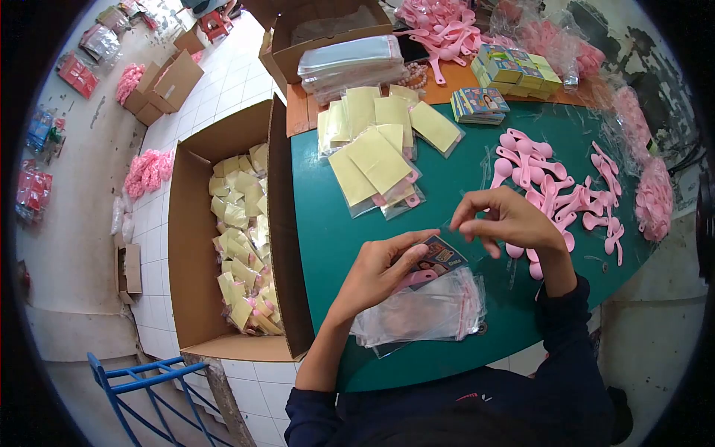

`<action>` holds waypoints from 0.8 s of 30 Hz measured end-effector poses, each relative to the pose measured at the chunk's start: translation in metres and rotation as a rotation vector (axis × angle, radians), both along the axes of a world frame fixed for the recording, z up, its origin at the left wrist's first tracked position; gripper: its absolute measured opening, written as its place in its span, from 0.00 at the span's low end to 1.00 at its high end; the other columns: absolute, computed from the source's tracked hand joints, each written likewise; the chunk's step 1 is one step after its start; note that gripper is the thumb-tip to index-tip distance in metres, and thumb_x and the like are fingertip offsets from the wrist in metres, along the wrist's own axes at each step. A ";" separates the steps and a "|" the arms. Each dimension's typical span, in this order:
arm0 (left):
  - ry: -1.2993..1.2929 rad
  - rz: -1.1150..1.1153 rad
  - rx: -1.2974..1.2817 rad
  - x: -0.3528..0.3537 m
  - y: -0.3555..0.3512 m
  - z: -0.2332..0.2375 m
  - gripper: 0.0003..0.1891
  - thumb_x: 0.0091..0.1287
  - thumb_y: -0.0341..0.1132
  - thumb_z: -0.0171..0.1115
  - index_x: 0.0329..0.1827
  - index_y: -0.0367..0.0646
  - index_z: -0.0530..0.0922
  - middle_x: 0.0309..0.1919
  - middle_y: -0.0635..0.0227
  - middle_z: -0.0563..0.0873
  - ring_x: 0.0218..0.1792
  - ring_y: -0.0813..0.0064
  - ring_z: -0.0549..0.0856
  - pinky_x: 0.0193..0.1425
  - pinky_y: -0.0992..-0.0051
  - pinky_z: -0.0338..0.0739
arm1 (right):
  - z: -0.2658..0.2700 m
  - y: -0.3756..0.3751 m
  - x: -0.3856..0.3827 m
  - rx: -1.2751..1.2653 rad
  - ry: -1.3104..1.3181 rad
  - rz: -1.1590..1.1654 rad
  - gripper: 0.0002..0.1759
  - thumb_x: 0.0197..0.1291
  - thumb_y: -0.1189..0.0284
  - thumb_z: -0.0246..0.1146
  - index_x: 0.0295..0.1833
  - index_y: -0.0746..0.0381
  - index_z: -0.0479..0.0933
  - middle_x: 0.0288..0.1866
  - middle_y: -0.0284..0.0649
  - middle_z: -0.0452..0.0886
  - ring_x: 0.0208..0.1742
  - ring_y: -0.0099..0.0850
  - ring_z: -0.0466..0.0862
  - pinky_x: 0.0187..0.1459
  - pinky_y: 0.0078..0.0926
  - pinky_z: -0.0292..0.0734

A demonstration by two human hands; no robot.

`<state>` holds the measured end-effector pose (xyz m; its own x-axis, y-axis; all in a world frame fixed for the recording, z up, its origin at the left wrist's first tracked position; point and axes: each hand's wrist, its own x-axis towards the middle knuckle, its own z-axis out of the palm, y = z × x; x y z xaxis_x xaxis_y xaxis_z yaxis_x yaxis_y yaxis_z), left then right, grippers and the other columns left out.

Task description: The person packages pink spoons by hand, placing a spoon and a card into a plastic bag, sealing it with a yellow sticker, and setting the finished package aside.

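My left hand [381, 270] grips a clear plastic bag that holds a printed card [439, 255] and a pink spoon [418, 278]; thumb and forefinger lie along the bag's edge. Just right of it and a little higher, my right hand [508, 217] hovers with its fingers curled together; whether a thin bit of film is pinched there I cannot make out. Beneath the left hand lies a stack of clear plastic bags [424, 311]. Loose pink spoons [551, 190] are spread to the right of my right hand.
Filled bags with yellow card backs [376, 156] lie ahead on the green table [320, 253]. A deep cardboard box [216, 346] of filled bags stands left. Card stacks [480, 103], bundled bags [350, 59] and more spoons sit at the back. A blue metal frame [138, 384] is lower left.
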<state>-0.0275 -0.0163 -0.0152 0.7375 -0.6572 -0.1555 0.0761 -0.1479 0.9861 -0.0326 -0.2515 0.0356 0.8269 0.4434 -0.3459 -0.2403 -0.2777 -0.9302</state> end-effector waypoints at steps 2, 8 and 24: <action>-0.013 -0.002 -0.004 0.001 0.000 0.001 0.16 0.72 0.32 0.50 0.59 0.37 0.75 0.38 0.66 0.86 0.38 0.84 0.80 0.44 0.81 0.77 | 0.000 0.001 0.000 -0.090 -0.005 0.041 0.07 0.59 0.73 0.62 0.40 0.65 0.77 0.27 0.32 0.78 0.20 0.18 0.76 0.22 0.13 0.70; -0.030 -0.020 0.042 -0.002 -0.002 0.006 0.18 0.70 0.34 0.54 0.62 0.40 0.72 0.31 0.64 0.86 0.35 0.85 0.80 0.40 0.79 0.76 | -0.018 0.013 -0.003 -0.179 -0.285 0.171 0.12 0.55 0.68 0.67 0.37 0.65 0.77 0.26 0.32 0.79 0.27 0.20 0.77 0.29 0.21 0.73; -0.263 -0.163 0.268 0.007 0.014 0.008 0.29 0.62 0.40 0.65 0.66 0.47 0.67 0.30 0.60 0.87 0.29 0.76 0.85 0.34 0.78 0.76 | -0.021 0.005 -0.001 -0.158 -0.251 0.071 0.10 0.51 0.70 0.65 0.36 0.66 0.81 0.27 0.37 0.82 0.29 0.23 0.80 0.34 0.23 0.75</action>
<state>-0.0203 -0.0025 -0.0074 0.6643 -0.7306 -0.1577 -0.2190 -0.3919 0.8935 -0.0334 -0.2465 0.0146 0.8641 0.4603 -0.2037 0.0172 -0.4315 -0.9020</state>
